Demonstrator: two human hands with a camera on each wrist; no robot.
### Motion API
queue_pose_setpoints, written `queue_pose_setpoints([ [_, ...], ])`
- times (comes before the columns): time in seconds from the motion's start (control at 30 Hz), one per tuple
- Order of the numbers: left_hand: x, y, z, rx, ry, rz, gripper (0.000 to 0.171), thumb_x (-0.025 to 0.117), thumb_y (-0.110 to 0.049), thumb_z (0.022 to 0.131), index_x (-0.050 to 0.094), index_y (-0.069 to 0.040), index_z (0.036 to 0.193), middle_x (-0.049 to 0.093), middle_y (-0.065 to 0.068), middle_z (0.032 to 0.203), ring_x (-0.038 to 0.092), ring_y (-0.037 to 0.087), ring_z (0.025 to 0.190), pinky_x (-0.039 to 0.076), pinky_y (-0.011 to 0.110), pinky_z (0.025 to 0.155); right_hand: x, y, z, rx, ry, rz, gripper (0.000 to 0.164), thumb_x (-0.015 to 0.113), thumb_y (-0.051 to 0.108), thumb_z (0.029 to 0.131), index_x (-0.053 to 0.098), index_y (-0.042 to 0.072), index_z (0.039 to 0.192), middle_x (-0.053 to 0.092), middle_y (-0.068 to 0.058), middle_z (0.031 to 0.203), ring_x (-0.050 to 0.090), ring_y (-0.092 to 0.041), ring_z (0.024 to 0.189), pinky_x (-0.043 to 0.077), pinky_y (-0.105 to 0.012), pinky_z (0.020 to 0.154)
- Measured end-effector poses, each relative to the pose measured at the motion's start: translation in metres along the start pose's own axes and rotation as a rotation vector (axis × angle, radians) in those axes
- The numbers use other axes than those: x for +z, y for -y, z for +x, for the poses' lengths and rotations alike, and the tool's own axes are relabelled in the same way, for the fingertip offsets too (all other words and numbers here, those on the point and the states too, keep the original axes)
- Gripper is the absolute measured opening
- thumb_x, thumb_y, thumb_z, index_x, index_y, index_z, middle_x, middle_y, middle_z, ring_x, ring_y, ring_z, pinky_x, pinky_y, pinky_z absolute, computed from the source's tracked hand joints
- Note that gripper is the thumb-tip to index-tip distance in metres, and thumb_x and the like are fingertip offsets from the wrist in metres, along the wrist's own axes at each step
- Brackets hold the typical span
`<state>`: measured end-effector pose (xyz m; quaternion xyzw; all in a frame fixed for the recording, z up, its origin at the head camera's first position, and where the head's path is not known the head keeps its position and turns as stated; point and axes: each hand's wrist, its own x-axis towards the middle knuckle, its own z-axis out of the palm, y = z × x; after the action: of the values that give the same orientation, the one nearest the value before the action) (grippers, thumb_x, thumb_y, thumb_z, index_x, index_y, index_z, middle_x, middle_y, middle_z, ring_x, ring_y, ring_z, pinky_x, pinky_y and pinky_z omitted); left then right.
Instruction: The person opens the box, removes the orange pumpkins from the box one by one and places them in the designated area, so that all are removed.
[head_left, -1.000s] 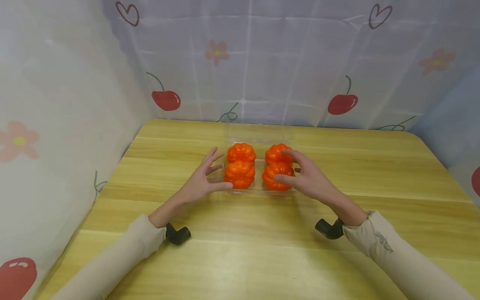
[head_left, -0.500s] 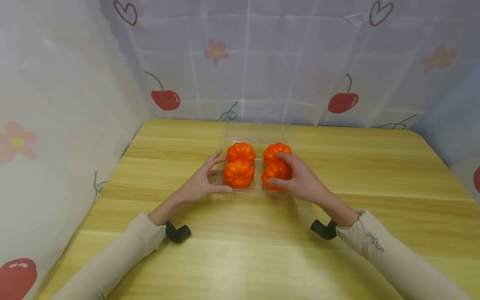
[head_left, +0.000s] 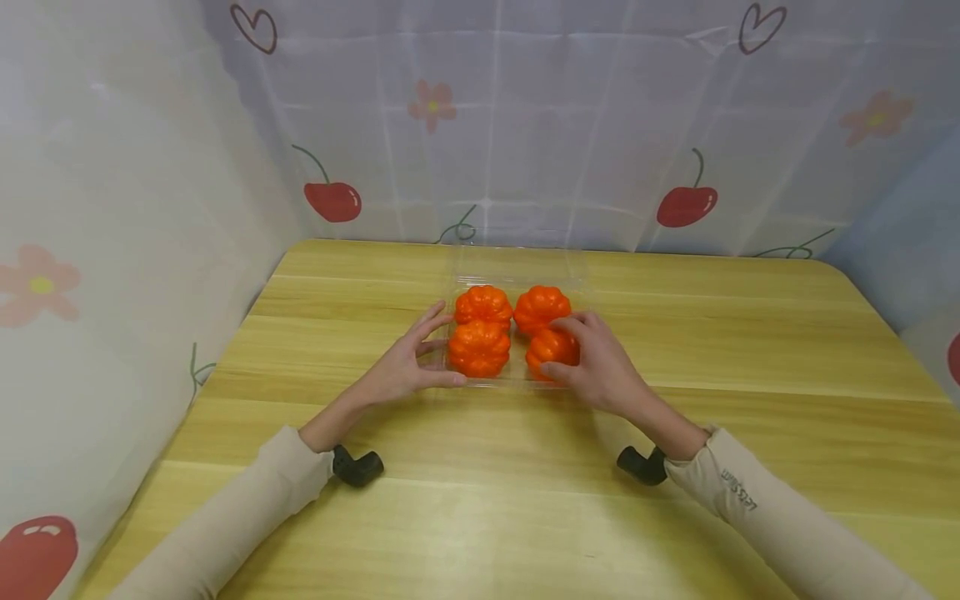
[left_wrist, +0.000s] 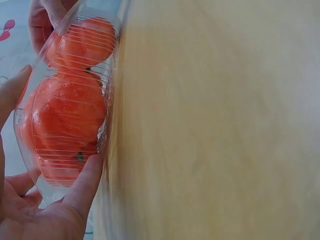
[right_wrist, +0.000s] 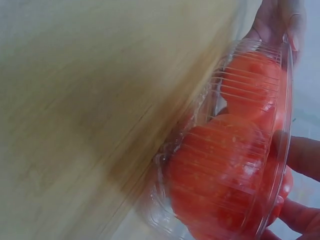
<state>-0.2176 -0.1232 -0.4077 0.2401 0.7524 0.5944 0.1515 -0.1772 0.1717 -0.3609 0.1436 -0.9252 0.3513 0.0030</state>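
Observation:
Glossy orange pumpkins sit in an open clear plastic clamshell container (head_left: 517,360), two at its left and two at its right. My left hand (head_left: 397,367) holds the container's left end, thumb at the front wall and fingers by the left rim. The front-left pumpkin (head_left: 478,350) and back-left pumpkin (head_left: 483,306) lie beside it. My right hand (head_left: 603,365) grips the front-right pumpkin (head_left: 550,353), which is tilted. Behind that, the back-right pumpkin (head_left: 542,309) is close to the back-left one. In the right wrist view, ribbed container wall covers a large pumpkin (right_wrist: 215,165).
The container's clear lid (head_left: 517,265) stands folded back toward the rear edge. Everything rests on a light wooden table (head_left: 487,500). A printed curtain (head_left: 525,125) hangs behind. Black curved pieces (head_left: 358,468) project from both wrists.
My right hand has moved left and closed on the front-right pumpkin, which has turned. The back-right pumpkin has shifted left toward the back-left one. My left hand has barely moved.

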Motion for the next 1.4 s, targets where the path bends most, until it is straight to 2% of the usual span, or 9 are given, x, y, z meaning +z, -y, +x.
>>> queue_pose_setpoints([
  [0.3, 0.001, 0.001, 0.0, -0.005, -0.001, -0.009, 0.091, 0.082, -0.008, 0.082, 0.028, -0.007, 0.155, 0.0, 0.0, 0.165, 0.04, 0.038, 0.135, 0.05, 0.039, 0.096, 0.001, 0.0, -0.002, 0.001, -0.035, 0.032, 0.052, 0.079, 0.012, 0.083, 0.058, -0.005, 0.127, 0.048, -0.021, 0.124, 0.046, -0.037, 0.113, 0.041, -0.053, 0.099],
  [0.53, 0.003, 0.004, 0.002, 0.005, -0.001, -0.041, 0.092, 0.083, -0.014, 0.081, 0.028, -0.008, 0.155, 0.003, -0.004, 0.165, 0.043, 0.035, 0.134, 0.05, 0.039, 0.097, -0.002, -0.006, -0.006, -0.01, -0.077, 0.101, 0.051, 0.08, 0.013, 0.083, 0.059, -0.004, 0.126, 0.049, -0.019, 0.123, 0.048, -0.036, 0.113, 0.04, -0.052, 0.1],
  [0.77, 0.002, 0.003, 0.001, -0.012, -0.013, 0.005, 0.09, 0.082, -0.013, 0.082, 0.029, -0.009, 0.155, 0.003, -0.005, 0.165, 0.043, 0.034, 0.134, 0.052, 0.038, 0.095, -0.009, -0.004, -0.007, 0.0, -0.094, 0.179, 0.058, 0.08, 0.012, 0.083, 0.054, -0.004, 0.132, 0.05, -0.018, 0.124, 0.051, -0.033, 0.111, 0.045, -0.049, 0.093],
  [0.93, 0.002, 0.003, 0.001, -0.005, -0.005, -0.001, 0.09, 0.082, -0.011, 0.082, 0.028, -0.007, 0.155, 0.002, -0.002, 0.165, 0.042, 0.037, 0.134, 0.051, 0.039, 0.095, -0.011, -0.004, -0.008, 0.024, -0.077, 0.213, 0.058, 0.08, 0.011, 0.083, 0.055, -0.005, 0.132, 0.046, -0.018, 0.126, 0.049, -0.034, 0.115, 0.046, -0.053, 0.098],
  [1.17, 0.002, 0.003, 0.0, -0.018, -0.006, -0.024, 0.09, 0.081, -0.007, 0.082, 0.027, -0.007, 0.155, 0.001, -0.002, 0.165, 0.042, 0.038, 0.134, 0.052, 0.039, 0.094, -0.013, -0.006, -0.014, -0.002, -0.08, 0.291, 0.053, 0.08, 0.007, 0.082, 0.056, -0.004, 0.128, 0.043, -0.019, 0.126, 0.047, -0.035, 0.118, 0.041, -0.056, 0.104],
  [1.3, 0.001, 0.004, 0.0, -0.02, -0.007, -0.02, 0.089, 0.081, -0.008, 0.083, 0.028, -0.007, 0.155, 0.002, -0.004, 0.165, 0.042, 0.037, 0.134, 0.052, 0.039, 0.095, -0.015, -0.009, -0.017, -0.024, -0.078, 0.34, 0.055, 0.078, 0.008, 0.084, 0.051, -0.002, 0.13, 0.049, -0.018, 0.13, 0.047, -0.033, 0.122, 0.037, -0.054, 0.108],
  [1.4, 0.001, 0.004, -0.001, -0.023, -0.012, -0.019, 0.089, 0.08, -0.008, 0.083, 0.028, -0.008, 0.155, 0.002, -0.006, 0.165, 0.041, 0.037, 0.135, 0.051, 0.039, 0.095, -0.016, -0.01, -0.017, -0.025, -0.071, 0.374, 0.062, 0.077, 0.009, 0.086, 0.045, -0.002, 0.138, 0.051, -0.017, 0.134, 0.048, -0.032, 0.124, 0.036, -0.05, 0.11],
])
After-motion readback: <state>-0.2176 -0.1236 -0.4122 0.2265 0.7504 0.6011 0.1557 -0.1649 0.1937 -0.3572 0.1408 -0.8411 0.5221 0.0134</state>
